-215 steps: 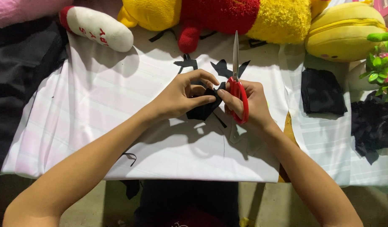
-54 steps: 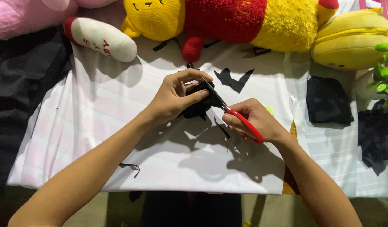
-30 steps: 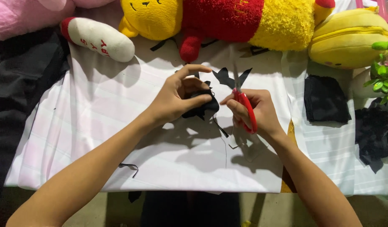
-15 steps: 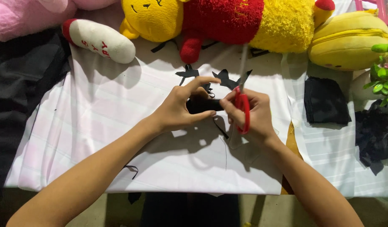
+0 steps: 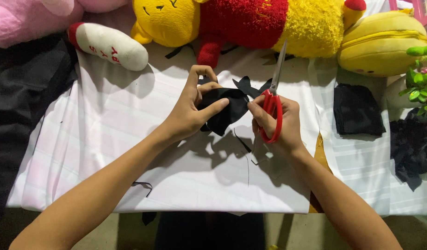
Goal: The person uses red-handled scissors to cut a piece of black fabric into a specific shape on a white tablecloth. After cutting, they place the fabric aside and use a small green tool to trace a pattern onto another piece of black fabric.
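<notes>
Pinching a floppy black fabric scrap (image 5: 225, 111), the left hand (image 5: 190, 113) faces the right hand (image 5: 280, 125), fingers curled through red-handled steel scissors (image 5: 272, 99)

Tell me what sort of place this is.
Probably a home craft spot, not a workshop: plush toys line the back of a white striped cloth, and the right hand holds red-handled scissors beside black fabric in the left hand.

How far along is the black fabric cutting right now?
Looks done: a cut black shape lies on the white cloth. In hand: the left hand holds a black fabric piece; the right hand holds red-handled scissors. Left: folded black fabric lies untouched.
</notes>
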